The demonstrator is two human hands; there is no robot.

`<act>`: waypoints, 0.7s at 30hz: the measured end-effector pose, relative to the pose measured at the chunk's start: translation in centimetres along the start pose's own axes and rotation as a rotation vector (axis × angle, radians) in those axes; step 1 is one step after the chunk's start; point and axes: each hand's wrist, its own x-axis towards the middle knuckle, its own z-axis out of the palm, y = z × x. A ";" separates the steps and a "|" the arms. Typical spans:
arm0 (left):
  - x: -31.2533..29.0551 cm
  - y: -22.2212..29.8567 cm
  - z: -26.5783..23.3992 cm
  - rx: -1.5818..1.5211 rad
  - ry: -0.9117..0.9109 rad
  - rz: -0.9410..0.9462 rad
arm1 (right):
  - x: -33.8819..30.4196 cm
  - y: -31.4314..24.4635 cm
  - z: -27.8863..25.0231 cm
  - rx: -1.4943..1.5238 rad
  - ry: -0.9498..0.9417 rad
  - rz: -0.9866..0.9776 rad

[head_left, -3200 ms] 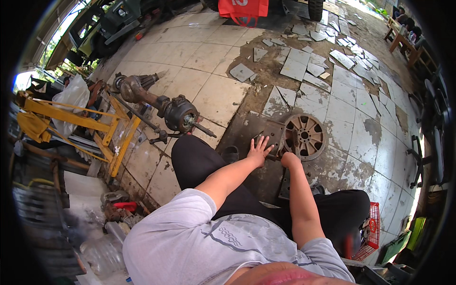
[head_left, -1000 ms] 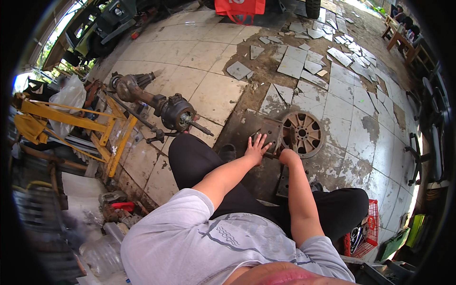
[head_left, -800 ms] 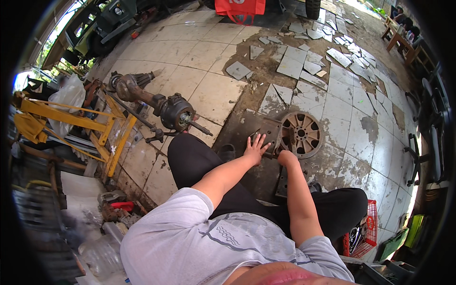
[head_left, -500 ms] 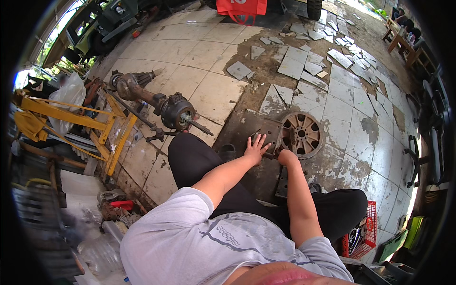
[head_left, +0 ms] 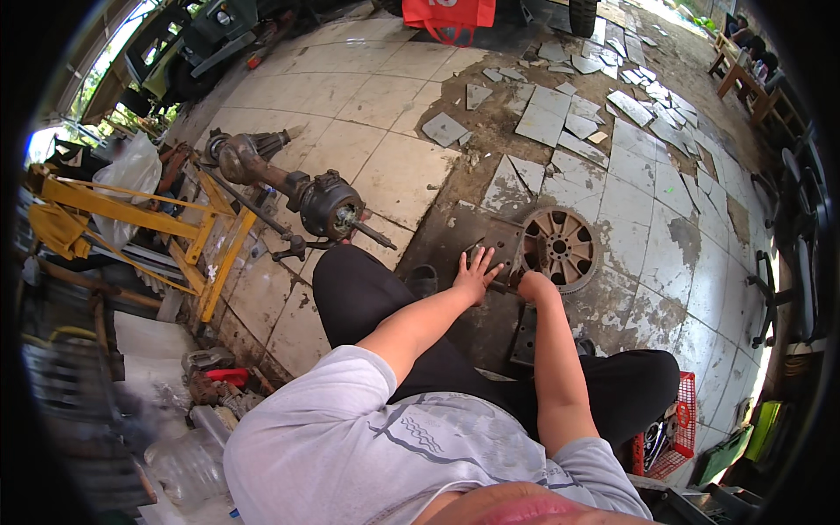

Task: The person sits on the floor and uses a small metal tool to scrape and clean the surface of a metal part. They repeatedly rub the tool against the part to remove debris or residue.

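Observation:
My left hand (head_left: 475,276) lies with fingers spread on a dark metal plate (head_left: 502,234) that has holes in it. Just to its right, my right hand (head_left: 535,287) is closed low against the plate's near edge; what its fingers hold is hidden. A short dark bar shows between the two hands. Touching or very near the plate on the right, a rusty toothed flywheel (head_left: 579,254) with spoke-like openings leans or lies; I cannot tell which. Nearer my legs, another dark metal piece (head_left: 523,339) with holes is partly covered by my right forearm.
A greasy axle assembly (head_left: 254,171) lies on the tiles at left, beside a yellow metal frame (head_left: 131,210). Broken tiles (head_left: 542,118) are scattered ahead. By my right knee stands a red basket (head_left: 685,411) of tools. A red bag (head_left: 449,13) is at the far edge.
My right hand has turned slightly at the plate's near edge. The left hand keeps its place on the plate, and the view has shifted a little.

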 end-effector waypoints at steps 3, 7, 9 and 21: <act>-0.6 -0.2 0.4 -0.041 -0.033 -0.004 | -1.3 -2.0 1.4 0.112 0.088 0.110; -0.6 -0.4 0.4 0.042 -0.028 -0.019 | -2.5 -2.1 -1.5 0.138 0.006 0.051; -0.3 -0.1 -0.7 -0.009 -0.042 0.006 | -1.6 -1.2 -1.1 0.153 0.063 0.063; -0.5 -0.1 0.0 -0.023 -0.041 -0.002 | -1.9 -1.9 0.9 0.150 0.067 0.099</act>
